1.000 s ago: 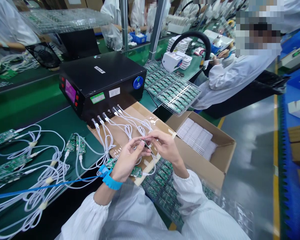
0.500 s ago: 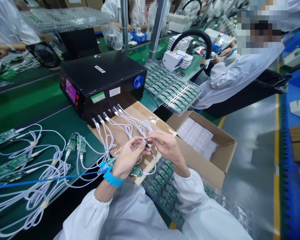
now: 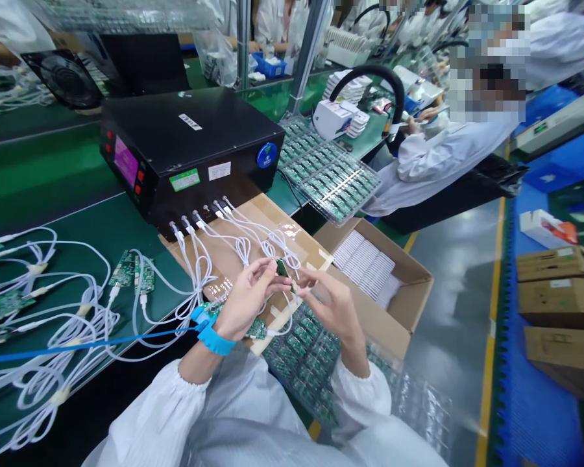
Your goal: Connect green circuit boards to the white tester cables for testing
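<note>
My left hand [image 3: 253,285], with a blue wrist strap [image 3: 215,334] on its wrist, pinches a small green circuit board [image 3: 281,267] between thumb and fingers. At the board's lower end, my right hand [image 3: 335,303] has its fingertips closed on a small white cable plug [image 3: 294,286]; whether the plug sits fully in the board is hard to see. Below the left hand another circuit board [image 3: 257,329] lies on the brown cardboard [image 3: 228,253], joined to a white cable. A clear tray [image 3: 302,350] of several boards lies beneath my right forearm.
A black test box [image 3: 189,149] with a pink screen feeds several white cables [image 3: 199,253]. Cabled boards [image 3: 145,275] lie at left. A carton [image 3: 413,285] of white pieces stands at right, a board tray [image 3: 338,188] behind it. A co-worker [image 3: 442,155] sits beyond.
The view has turned slightly to the right. My right hand has shifted from the board's top to its lower end, and more of the board shows in my left hand.
</note>
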`<move>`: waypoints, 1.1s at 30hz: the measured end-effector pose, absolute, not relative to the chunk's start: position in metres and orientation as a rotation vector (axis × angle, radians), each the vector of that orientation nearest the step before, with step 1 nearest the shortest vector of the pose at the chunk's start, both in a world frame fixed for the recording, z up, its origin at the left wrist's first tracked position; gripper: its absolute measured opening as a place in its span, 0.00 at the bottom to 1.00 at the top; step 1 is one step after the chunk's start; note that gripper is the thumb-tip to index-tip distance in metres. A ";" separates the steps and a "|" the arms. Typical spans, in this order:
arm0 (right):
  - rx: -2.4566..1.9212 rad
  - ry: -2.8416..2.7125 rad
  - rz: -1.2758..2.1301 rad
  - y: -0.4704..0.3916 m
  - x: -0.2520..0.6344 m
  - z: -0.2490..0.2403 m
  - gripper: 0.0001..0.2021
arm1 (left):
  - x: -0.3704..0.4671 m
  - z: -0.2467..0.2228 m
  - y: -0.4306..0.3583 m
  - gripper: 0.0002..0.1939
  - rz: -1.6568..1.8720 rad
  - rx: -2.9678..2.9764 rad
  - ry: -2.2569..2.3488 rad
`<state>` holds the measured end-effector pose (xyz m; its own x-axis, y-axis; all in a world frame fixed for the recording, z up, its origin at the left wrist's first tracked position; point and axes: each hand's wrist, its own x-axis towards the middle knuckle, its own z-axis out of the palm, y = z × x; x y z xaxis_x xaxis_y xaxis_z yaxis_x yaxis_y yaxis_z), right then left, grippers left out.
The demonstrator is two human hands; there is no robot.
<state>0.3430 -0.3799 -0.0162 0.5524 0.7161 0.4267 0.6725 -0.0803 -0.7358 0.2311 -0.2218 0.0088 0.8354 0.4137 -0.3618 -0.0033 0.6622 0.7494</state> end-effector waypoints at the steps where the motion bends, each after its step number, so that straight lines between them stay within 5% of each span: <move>1: -1.819 -1.151 0.012 -0.384 0.336 -0.020 0.14 | 0.231 0.009 -0.223 0.24 0.237 0.811 0.539; 5: -1.892 -1.157 -0.136 -0.392 0.319 -0.032 0.06 | 0.228 0.013 -0.225 0.19 0.198 0.802 0.499; 13: -2.081 -1.439 -0.579 -0.396 0.362 -0.020 0.12 | 0.204 0.032 -0.198 0.22 0.313 1.001 0.501; 25: -2.067 -1.681 -0.659 -0.382 0.361 -0.064 0.19 | 0.166 0.043 -0.098 0.22 1.104 1.610 0.769; 33: -1.987 -1.683 -0.566 -0.391 0.364 -0.062 0.17 | 0.186 0.043 -0.048 0.25 1.141 1.734 0.732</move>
<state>0.3637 -0.3914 -0.0624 0.1618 0.7919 0.5888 0.9868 -0.1355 -0.0889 0.1863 -0.0484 0.0428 0.3972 0.8353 0.3802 -0.0018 -0.4136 0.9105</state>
